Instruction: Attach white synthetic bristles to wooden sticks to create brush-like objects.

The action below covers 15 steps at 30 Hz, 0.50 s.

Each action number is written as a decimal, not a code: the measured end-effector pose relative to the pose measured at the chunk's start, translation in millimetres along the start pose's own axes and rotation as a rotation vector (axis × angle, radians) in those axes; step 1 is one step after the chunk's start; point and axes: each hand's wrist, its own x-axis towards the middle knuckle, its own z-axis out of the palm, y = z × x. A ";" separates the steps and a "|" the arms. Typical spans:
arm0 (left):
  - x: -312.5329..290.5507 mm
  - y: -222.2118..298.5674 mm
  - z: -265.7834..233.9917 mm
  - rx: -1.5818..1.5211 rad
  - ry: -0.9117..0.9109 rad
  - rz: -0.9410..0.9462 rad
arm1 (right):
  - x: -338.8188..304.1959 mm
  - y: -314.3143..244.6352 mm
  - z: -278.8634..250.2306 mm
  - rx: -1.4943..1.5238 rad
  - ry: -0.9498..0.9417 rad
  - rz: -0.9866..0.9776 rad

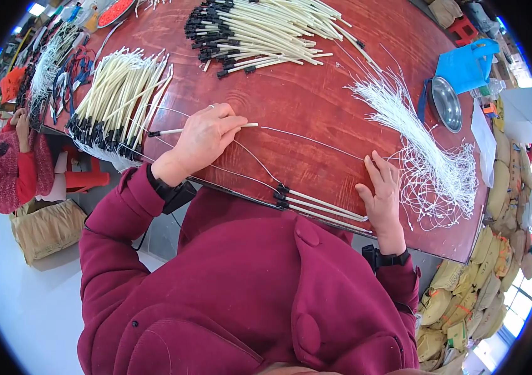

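A cream tube with a black cap (pixel 206 129) is pinched in the closed left hand (pixel 203 139), while the open right hand (pixel 380 190) lies flat just beside white strings (pixel 431 159) on the counter (pixel 303 100); the string feeding the tube is best kept taut.

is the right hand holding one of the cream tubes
No, the right hand rests flat on the wooden table beside the white strings; the left hand holds a cream tube.
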 end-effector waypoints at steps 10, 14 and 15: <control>4.5 0.2 4.2 0.063 -0.024 0.030 | 1.3 -1.8 -0.5 -0.007 -0.010 0.016; 6.6 -0.8 7.5 0.053 -0.032 0.023 | 2.5 -1.0 -1.5 0.003 -0.011 0.015; 7.3 -0.6 9.3 0.041 -0.032 0.019 | 2.9 -0.7 -1.8 0.005 -0.011 0.014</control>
